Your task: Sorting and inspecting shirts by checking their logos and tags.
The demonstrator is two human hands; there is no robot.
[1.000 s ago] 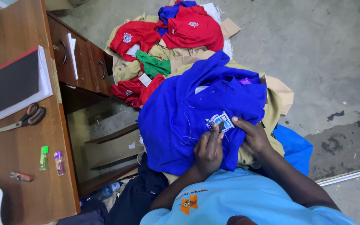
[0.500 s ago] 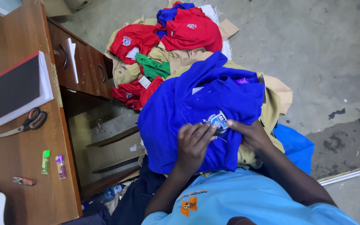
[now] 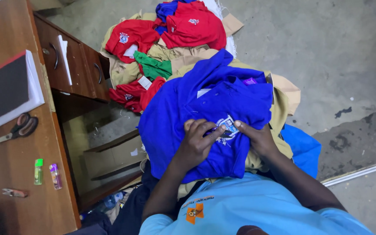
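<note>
A royal blue polo shirt (image 3: 183, 104) lies spread over my lap on top of tan garments. It carries a small white and blue embroidered badge (image 3: 227, 126) on the chest. My left hand (image 3: 196, 141) presses flat on the cloth, its fingers reaching the badge from the left. My right hand (image 3: 257, 137) pinches the fabric at the badge's right edge. Both hands rest on the shirt, close together.
Red shirts (image 3: 192, 26), a green one (image 3: 153, 66) and tan clothes are piled on the concrete floor beyond. A wooden desk (image 3: 18, 191) at left holds a black book (image 3: 3, 89), scissors (image 3: 16, 129), two lighters (image 3: 46, 173) and a small cutter. A cardboard box (image 3: 114, 154) sits under it.
My left hand has slid up and right across the blue shirt onto the badge. My right hand keeps its hold at the badge's edge.
</note>
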